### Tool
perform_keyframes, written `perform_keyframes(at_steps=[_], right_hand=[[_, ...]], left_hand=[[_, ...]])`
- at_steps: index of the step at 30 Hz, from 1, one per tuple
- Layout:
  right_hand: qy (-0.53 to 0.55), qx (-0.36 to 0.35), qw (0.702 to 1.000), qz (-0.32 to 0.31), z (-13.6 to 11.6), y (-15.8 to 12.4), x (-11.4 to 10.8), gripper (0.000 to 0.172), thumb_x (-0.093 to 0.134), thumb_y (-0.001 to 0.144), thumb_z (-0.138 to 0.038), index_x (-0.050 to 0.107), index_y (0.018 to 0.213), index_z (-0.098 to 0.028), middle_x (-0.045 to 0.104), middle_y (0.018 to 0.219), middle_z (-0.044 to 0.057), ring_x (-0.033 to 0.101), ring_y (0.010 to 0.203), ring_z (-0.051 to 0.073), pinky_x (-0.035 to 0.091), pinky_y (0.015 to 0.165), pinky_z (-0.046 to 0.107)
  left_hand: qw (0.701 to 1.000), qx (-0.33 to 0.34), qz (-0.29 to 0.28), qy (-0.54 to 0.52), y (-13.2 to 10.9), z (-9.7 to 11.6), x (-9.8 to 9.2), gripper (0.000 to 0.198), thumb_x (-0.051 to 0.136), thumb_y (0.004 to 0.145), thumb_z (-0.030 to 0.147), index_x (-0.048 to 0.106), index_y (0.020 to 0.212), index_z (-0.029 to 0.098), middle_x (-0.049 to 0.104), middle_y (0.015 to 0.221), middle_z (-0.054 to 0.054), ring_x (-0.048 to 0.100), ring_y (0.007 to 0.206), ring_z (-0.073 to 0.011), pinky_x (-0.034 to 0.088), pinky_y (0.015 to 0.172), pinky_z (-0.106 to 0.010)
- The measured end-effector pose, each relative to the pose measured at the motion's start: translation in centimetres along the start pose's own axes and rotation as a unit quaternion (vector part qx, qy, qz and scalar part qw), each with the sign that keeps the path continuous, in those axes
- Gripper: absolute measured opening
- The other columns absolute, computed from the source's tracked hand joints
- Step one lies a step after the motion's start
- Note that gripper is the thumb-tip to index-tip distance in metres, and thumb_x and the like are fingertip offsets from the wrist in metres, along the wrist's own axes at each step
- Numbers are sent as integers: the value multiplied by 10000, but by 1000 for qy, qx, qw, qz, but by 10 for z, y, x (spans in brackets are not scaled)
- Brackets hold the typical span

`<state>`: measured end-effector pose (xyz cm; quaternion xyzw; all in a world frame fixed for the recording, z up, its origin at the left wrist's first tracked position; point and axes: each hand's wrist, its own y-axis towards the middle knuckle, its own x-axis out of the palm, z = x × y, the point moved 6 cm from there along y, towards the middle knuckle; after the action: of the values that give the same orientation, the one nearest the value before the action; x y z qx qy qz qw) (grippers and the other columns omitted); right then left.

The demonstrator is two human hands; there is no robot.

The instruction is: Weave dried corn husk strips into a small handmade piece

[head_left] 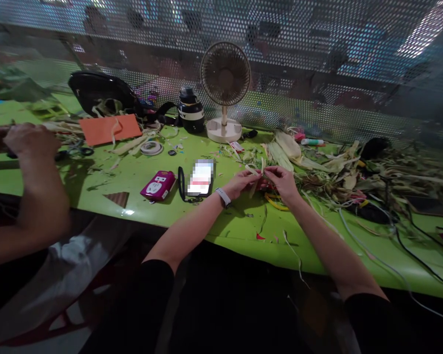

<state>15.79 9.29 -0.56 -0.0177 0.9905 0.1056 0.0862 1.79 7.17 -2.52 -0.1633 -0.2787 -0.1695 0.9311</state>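
Note:
Both my hands meet over the green table (140, 167), pinching a pale strip of corn husk (259, 169) between them. My left hand (240, 184), with a white band on its wrist, grips the strip from the left. From the right, the fingers of my right hand (283, 180) close on the same strip. A pile of dried corn husks (339, 172) lies just beyond and to the right of my hands. A yellow ring-shaped thing (275, 202) rests on the table under my right hand.
A small fan (225, 88) stands at the back, with a black-and-white bottle (191, 112) and a black bag (99, 91) to its left. A phone (200, 177), a magenta power strip (157, 185), an orange sheet (110, 129) and tape roll (151, 147) lie left. Another person's hands (29, 140) work at far left. Cables (409, 241) trail right.

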Motion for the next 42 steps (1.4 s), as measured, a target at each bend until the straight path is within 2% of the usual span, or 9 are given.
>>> perform_keyframes(at_steps=[4, 10, 14, 19, 22, 26, 36, 39, 42], right_hand=[[-257, -226, 938, 47, -34, -12, 0, 273, 578, 823, -292, 700, 1055, -215, 694, 1067, 102, 613, 1035, 265, 473, 970, 479], [-421, -427, 796, -84, -49, -42, 30, 358, 577, 858, -187, 673, 1185, -296, 631, 1312, 50, 502, 1285, 246, 371, 1097, 477], [-324, -400, 857, -37, -53, -32, 19, 180, 588, 895, -273, 744, 979, -308, 710, 1145, 38, 578, 1182, 224, 408, 1061, 468], [-83, -88, 992, -21, -27, -1, 12, 294, 723, 723, -517, 728, 741, -223, 727, 899, 52, 665, 885, 236, 541, 841, 430], [20, 32, 999, -39, -15, 2, 22, 341, 760, 645, -536, 728, 751, -214, 721, 779, 22, 639, 692, 199, 555, 677, 371], [6, -11, 1000, 20, -21, 7, 21, 276, 790, 616, -458, 730, 713, -207, 711, 730, -4, 626, 716, 169, 520, 731, 312], [117, 103, 987, -40, -7, 7, 27, 346, 842, 533, -476, 693, 653, -188, 673, 610, -18, 549, 509, 126, 463, 519, 288], [141, 114, 982, -46, -12, 7, 24, 349, 842, 537, -473, 712, 696, -191, 710, 670, -2, 611, 584, 148, 512, 607, 308], [139, 95, 986, -9, -20, 14, 10, 297, 848, 509, -422, 715, 663, -206, 731, 700, -3, 654, 689, 161, 528, 693, 295]], left_hand=[[997, 47, 39, -49, 6, 1, -6, 46, 644, 834, 143, 674, 869, 135, 752, 749, -59, 714, 692, -137, 562, 765, -272], [990, 91, 55, -95, 13, 0, -16, 28, 718, 754, 144, 691, 752, 135, 729, 723, -30, 668, 658, -92, 505, 659, -195], [994, 92, 18, -55, 11, -3, -11, 224, 840, 628, 257, 701, 748, 129, 719, 697, -19, 651, 612, -89, 501, 619, -199], [997, 74, -7, 17, 5, 1, -2, 353, 906, 494, 296, 662, 680, 122, 705, 650, -11, 687, 641, -138, 551, 715, -270], [997, 69, 22, 37, 1, 6, -3, 270, 857, 605, 267, 651, 714, 130, 714, 683, -15, 691, 666, -135, 554, 758, -286], [998, -8, 48, 41, -1, 4, -8, 151, 722, 792, 262, 658, 758, 131, 723, 667, -48, 698, 652, -146, 566, 810, -326], [991, -86, 50, 94, 0, -6, -11, 203, 662, 849, 276, 634, 713, 127, 695, 593, -55, 654, 559, -121, 524, 638, -246], [992, -50, 51, 104, -1, 9, -13, 209, 719, 794, 327, 654, 771, 130, 634, 530, -6, 588, 493, -99, 488, 579, -232], [975, 142, 157, 62, -9, 52, -29, 251, 632, 849, 414, 699, 883, 175, 455, 441, 70, 452, 433, -63, 424, 544, -207]])
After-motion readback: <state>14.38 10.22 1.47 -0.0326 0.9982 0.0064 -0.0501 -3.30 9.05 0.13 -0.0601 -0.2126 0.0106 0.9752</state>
